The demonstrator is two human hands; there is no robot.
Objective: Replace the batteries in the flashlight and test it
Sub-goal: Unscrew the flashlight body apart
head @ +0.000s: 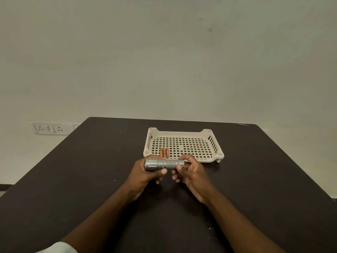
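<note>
Sleeve (60, 248): pale cuff on the left arm, cut off by the lower edge.
Left hand (144, 175): curled round the ribbed head of the flashlight (164, 164) — a silver metal cylinder lying crosswise.
Right hand (189, 173): fingertips pinch the tail end, hiding the cap.
Batteries (164, 152): orange cylinders just beyond the left hand, count unclear.
Tray (213, 142): cream perforated plastic holding them, on the dark table (73, 179).

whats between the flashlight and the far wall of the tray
In the head view, three small batteries lie side by side in the near left corner of the tray, just past the flashlight; beyond them only bare grid floor.
</note>
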